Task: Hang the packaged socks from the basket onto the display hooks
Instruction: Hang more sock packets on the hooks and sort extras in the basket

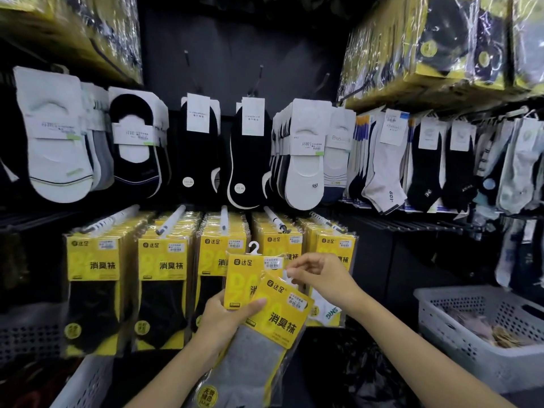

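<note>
The left hand [226, 319] is gripping two yellow sock packs [259, 348] from below. Its thumb [254, 305] is lying across their printed fronts, and the other fingers are curling out of sight behind them. The front pack [284, 318] is tilting to the right and overlapping the back pack [240, 279], which is standing nearly upright just above the thumb. The right hand [321, 278] is pinching the front pack's white hanger [290, 278] between thumb and forefinger, with the remaining fingers curling loosely above. The back pack's curled hanger [254, 248] is sticking up free, to the left of those fingertips. Just beyond both hands, rows of matching hanging packs [94, 278] are filling the display hooks [224, 219]. A white basket [441, 301] is sitting well to the right of the right wrist.
</note>
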A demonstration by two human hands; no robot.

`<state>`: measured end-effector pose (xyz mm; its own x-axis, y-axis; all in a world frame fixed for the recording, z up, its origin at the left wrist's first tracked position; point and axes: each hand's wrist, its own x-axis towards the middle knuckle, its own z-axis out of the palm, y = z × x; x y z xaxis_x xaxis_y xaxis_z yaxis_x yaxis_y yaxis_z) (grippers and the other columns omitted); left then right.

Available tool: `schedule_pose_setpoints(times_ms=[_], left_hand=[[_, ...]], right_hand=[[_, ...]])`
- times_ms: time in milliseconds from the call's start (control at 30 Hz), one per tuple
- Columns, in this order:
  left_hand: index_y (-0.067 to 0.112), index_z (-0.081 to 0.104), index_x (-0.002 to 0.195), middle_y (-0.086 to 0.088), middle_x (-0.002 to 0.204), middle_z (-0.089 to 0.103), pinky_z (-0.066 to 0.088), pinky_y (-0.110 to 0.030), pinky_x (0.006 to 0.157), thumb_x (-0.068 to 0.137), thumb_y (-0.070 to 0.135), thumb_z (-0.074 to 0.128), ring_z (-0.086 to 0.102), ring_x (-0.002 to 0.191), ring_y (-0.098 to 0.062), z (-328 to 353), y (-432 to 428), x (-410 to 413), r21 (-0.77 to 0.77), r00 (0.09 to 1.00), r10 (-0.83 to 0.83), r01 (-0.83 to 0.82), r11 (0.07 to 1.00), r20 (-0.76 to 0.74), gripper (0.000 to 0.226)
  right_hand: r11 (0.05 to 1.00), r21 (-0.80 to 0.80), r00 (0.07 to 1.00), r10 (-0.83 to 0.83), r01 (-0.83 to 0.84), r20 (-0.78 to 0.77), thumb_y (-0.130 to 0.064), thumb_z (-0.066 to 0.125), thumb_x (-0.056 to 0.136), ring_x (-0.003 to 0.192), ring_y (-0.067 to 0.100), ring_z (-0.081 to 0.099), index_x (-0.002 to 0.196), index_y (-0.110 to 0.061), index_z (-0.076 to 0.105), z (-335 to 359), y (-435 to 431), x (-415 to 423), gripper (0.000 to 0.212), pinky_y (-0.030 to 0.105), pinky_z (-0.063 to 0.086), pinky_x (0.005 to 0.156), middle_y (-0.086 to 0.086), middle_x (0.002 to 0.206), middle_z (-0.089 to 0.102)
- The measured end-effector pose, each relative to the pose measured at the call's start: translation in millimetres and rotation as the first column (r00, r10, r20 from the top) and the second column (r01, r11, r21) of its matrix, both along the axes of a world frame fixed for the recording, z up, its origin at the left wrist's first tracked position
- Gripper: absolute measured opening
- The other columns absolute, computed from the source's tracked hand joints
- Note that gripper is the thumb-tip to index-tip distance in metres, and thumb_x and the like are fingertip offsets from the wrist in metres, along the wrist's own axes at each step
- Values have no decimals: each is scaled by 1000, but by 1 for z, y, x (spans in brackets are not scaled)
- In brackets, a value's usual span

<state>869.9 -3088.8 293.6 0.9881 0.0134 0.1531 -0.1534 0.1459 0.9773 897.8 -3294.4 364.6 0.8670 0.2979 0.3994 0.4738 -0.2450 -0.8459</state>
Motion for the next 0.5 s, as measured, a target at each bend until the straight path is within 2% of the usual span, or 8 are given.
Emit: schedule_pose_setpoints(times_ms=[133,300,367,500], left_hand=[[16,68,98,-5,89,76,57,-25,58,55,32,85,73,81,-22,0,2,-1,-32,1000,-2,2,999,-2,49],[15,68,102,-7,93,75,57,-43,80,54,35,85,72,86,-25,-3,3,1,-61,1000,23,-24,998,-13,55],[14,67,103,-7,93,75,58,-40,75,56,34,84,72,86,-25,-2,0,2,-64,1000,19,-20,998,-7,53],[16,67,98,-2,87,76,56,-22,55,60,30,82,73,78,-19,3,-9,4,-105,998,53,-51,993,19,43]], right_hand=[[996,89,1000,0,2,-15,-8,72,82,59,4,65,87,-7,73,-2,5,-1,5,12,49,57,-2,67,71],[996,88,999,4,-1,-36,-7,71,82,63,6,67,87,-8,72,0,4,-1,5,13,52,61,6,75,71],[992,124,998,1,7,-66,-11,71,83,68,6,68,89,-10,72,-2,3,-1,6,14,53,65,7,80,72],[990,138,977,-9,39,-213,-25,72,82,88,5,70,104,-16,68,-12,-6,-2,24,11,50,71,1,97,74]])
